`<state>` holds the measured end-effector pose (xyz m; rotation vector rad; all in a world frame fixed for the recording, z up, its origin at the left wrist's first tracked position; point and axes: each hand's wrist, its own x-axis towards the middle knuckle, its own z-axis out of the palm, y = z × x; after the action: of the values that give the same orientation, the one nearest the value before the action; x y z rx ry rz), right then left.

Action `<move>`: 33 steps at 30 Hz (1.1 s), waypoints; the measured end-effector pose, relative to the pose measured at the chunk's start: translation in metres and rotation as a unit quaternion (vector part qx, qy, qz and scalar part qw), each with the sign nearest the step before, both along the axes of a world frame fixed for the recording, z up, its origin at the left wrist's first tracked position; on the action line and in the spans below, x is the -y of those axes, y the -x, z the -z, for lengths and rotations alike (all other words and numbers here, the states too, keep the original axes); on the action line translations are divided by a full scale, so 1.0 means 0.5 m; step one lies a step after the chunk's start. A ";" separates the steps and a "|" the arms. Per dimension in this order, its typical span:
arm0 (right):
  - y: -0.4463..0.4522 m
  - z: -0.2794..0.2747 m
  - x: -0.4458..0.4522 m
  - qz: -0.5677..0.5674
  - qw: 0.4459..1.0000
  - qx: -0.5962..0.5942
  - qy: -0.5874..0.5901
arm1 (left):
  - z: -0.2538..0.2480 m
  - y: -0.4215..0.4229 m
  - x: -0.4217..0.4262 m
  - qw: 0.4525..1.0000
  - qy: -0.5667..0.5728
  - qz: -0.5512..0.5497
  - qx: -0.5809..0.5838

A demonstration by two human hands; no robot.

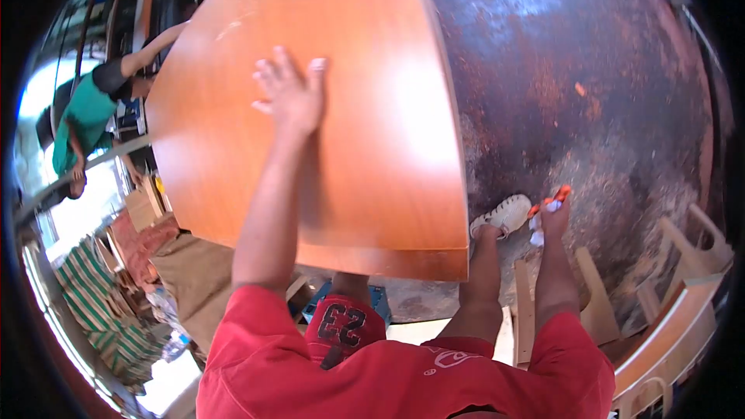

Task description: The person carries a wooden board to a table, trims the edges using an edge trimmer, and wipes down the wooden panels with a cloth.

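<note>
In front of me is a big board [225, 136]. My left hand [296, 105] lies wide on it; a slip could let it slide. My right hand [555, 219] holds an orange and white thing [563, 193]; a loose grip could drop it.

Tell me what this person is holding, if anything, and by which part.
The right hand holds an orange item, too small to tell by which part. The left hand holds nothing; it rests open on the wooden panel.

Dark, scuffed floor [543, 132]; bright opening [89, 206] at left; pale wooden furniture [687, 314] at lower right.
</note>
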<state>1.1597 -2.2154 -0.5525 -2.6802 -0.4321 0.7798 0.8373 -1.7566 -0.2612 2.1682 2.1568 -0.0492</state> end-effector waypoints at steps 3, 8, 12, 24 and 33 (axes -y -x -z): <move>0.022 -0.106 -0.030 -0.012 0.999 -0.036 -0.007 | -0.032 -0.027 0.008 1.000 0.025 -0.014 -0.008; 0.111 -0.420 -0.112 -0.043 0.999 0.027 -0.012 | -0.135 0.026 0.013 0.983 0.147 0.077 0.075; 0.206 -0.599 -0.009 -0.015 0.998 0.047 -0.048 | -0.076 0.144 0.013 0.937 0.131 0.207 0.248; 0.247 -1.099 0.271 0.100 0.987 0.102 0.071 | -0.125 0.488 0.579 0.719 0.483 0.298 0.401; -0.221 -0.926 0.592 -0.018 0.950 0.143 0.279 | -0.080 0.549 0.787 0.719 0.634 0.286 -0.004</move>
<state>1.2705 -2.5115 -0.0897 -3.3467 -0.3700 0.5877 0.5627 -2.1501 -0.2212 1.6759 0.7187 -1.1577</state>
